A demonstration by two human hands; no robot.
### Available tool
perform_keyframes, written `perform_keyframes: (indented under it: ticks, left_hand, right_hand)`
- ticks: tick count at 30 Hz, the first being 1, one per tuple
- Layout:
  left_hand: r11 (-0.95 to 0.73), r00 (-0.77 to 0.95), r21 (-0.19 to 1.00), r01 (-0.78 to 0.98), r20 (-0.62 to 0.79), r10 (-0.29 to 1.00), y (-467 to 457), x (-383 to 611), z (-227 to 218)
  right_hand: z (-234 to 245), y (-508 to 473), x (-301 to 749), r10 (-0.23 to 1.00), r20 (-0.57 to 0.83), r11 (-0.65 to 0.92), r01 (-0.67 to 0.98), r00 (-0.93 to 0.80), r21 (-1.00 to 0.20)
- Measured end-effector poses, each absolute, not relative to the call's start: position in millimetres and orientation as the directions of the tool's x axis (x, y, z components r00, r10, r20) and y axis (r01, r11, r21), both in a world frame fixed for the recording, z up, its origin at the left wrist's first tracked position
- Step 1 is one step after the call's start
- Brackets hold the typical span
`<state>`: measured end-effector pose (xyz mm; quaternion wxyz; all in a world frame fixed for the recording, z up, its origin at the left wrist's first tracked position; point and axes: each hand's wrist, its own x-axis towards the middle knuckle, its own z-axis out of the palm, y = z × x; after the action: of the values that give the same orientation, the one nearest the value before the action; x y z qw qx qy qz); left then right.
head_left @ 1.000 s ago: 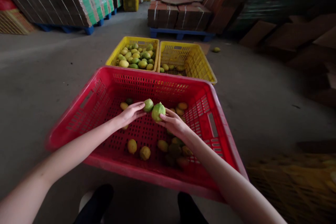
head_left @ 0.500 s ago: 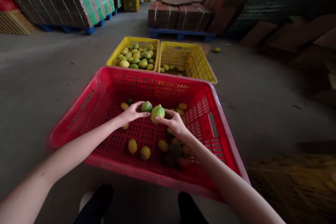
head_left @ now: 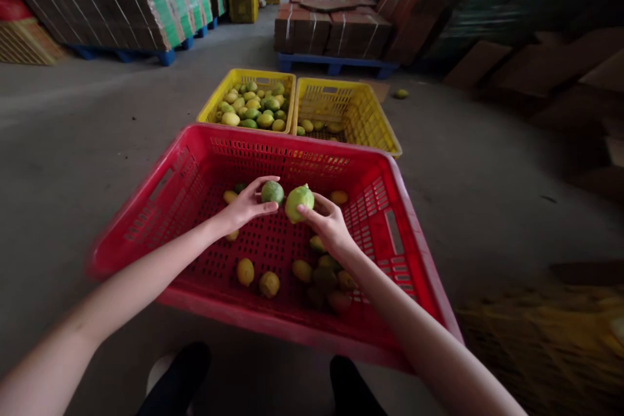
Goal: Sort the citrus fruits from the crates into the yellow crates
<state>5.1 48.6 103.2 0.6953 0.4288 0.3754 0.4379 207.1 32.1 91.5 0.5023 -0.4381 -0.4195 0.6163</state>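
Note:
Above the middle of a red plastic crate (head_left: 287, 324), my left hand (head_left: 246, 207) grips a dark green lemon (head_left: 272, 192) between thumb and fingers. Close beside it, my right hand (head_left: 331, 224) is closed on a lighter green lemon (head_left: 299, 203) with a pointed tip turned upward. A small gap separates the two fruits. On the crate's slotted floor lie several yellow lemons (head_left: 245, 272), and a darker cluster (head_left: 325, 278) sits below my right wrist, partly in shadow. My right hand and forearm hide some of the fruit there.
Behind the red crate stand a yellow crate (head_left: 207, 103) heaped with green and yellow lemons and another yellow crate (head_left: 377, 120) with a few. One fruit (head_left: 400, 94) lies on the floor. Bundled cardboard (head_left: 331, 32) rests on a blue pallet (head_left: 336, 67). Wrapped stacks (head_left: 180, 0) stand left.
My hands have drawn slightly apart, so the two lemons no longer touch. The lighter green lemon has moved a little up and right, with its tip tilted more to the right.

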Motion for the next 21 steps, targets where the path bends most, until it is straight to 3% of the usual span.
perform_keyframes:
  ticks: [3,6,9,10,14,16,18,20,21]
  left_hand:
    - [0.421,0.403,0.832,-0.360,-0.269,0.875,54.3,3.4,90.4]
    - [0.551,0.489,0.783,-0.288,-0.375,0.788,50.7,2.6,68.3]
    - [0.616,0.596,0.785,-0.061,-0.467,0.653,30.2,1.7,37.7]
    - [0.618,0.638,0.780,0.092,-0.523,0.565,20.6,1.4,26.7]
    - [0.515,0.648,0.740,0.432,-0.652,0.393,-5.3,4.9,-3.5]
    - [0.469,0.575,0.708,0.528,-0.704,0.416,5.4,9.7,4.7]
    - [0.472,0.405,0.661,0.583,-0.740,0.537,37.8,13.6,36.7]
    - [0.472,0.338,0.706,0.529,-0.685,0.645,86.2,12.6,88.3]
    - [0.453,0.280,0.794,0.406,-0.579,0.765,112.5,9.2,117.2]
  right_hand:
    - [90.5,36.9,208.8,0.929,-0.289,-0.363,-0.418,-0.230,-0.833]
    - [89.6,41.3,213.9,0.857,-0.439,-0.514,-0.507,-0.269,-0.692]
    - [89.9,44.5,218.2,0.794,-0.564,-0.585,-0.541,-0.228,-0.604]
    - [90.7,45.2,218.8,0.775,-0.594,-0.602,-0.535,-0.216,-0.592]
    - [96.8,45.7,217.7,0.742,-0.649,-0.627,-0.514,-0.165,-0.586]
    - [100.6,45.2,216.6,0.730,-0.669,-0.628,-0.523,-0.141,-0.576]
    - [103.6,44.9,216.0,0.716,-0.689,-0.628,-0.537,-0.114,-0.563]
    - [105.2,44.8,215.9,0.709,-0.698,-0.624,-0.546,-0.097,-0.558]
    - [105.6,44.8,215.9,0.707,-0.700,-0.626,-0.544,-0.096,-0.558]
